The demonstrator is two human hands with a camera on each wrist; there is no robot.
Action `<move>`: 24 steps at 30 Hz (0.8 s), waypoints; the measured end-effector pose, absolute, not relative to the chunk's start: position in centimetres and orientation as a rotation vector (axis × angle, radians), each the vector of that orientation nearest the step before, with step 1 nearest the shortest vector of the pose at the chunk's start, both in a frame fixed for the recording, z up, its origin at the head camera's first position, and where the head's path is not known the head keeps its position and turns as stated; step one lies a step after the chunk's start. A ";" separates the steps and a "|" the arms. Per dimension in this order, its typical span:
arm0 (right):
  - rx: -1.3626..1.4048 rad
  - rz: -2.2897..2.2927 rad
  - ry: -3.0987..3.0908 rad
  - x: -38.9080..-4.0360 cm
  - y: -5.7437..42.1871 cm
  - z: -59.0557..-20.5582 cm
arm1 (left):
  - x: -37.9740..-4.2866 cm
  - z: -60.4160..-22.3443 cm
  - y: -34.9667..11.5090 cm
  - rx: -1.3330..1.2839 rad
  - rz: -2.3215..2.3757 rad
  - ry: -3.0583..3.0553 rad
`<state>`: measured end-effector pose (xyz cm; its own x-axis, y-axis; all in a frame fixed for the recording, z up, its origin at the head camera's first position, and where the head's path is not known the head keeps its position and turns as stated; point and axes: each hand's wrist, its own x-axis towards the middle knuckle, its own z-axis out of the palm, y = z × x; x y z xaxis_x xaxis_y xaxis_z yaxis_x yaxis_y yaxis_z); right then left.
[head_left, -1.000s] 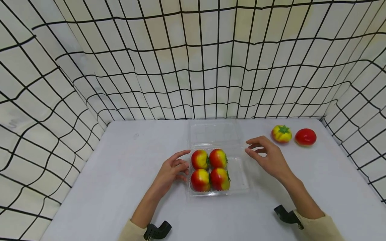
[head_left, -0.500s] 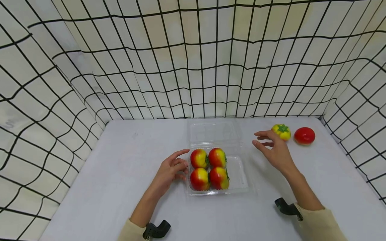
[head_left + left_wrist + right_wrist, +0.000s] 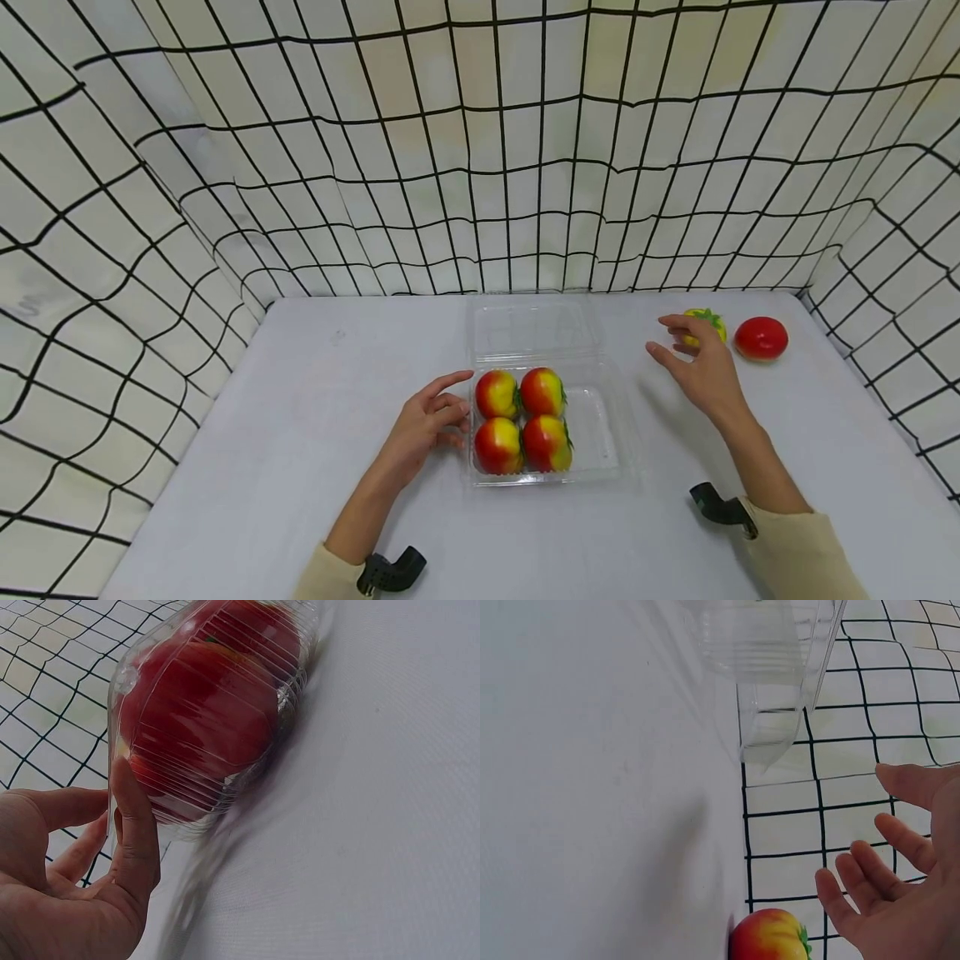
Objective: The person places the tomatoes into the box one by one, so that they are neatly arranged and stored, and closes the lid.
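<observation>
My left hand holds the left rim of a hinged clear plastic box, its thumb and fingers either side of the rim in the left wrist view. Several red-and-yellow toy fruits with green leafy tops sit in the box's left part; through the wall they look red. My right hand is raised with relaxed, spread fingers and nothing in it. It partly hides a yellow toy fruit with a green leafy top, seen low in the right wrist view as a red-and-yellow fruit.
A red toy fruit lies at the table's back right. The box's lid lies folded back behind its base. Black netting over white walls encloses the back and sides of the white table.
My right hand has moved right and slightly back, away from the box and over the yellow fruit. The left hand and the box have stayed in place.
</observation>
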<state>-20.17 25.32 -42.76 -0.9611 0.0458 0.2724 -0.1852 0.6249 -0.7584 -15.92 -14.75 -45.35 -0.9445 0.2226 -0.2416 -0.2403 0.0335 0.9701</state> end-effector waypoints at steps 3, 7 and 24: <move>0.057 1.232 -2.582 -20.4 25.8 -42.6 | -15.9 -45.4 -14.7 -0.023 1.978 1.990; -0.006 1.236 -2.571 -20.6 26.4 -42.5 | -16.0 -45.4 -14.7 -0.027 1.980 1.990; -0.140 1.192 -2.559 -21.0 28.1 -43.1 | -15.9 -45.4 -14.7 -0.019 1.974 1.998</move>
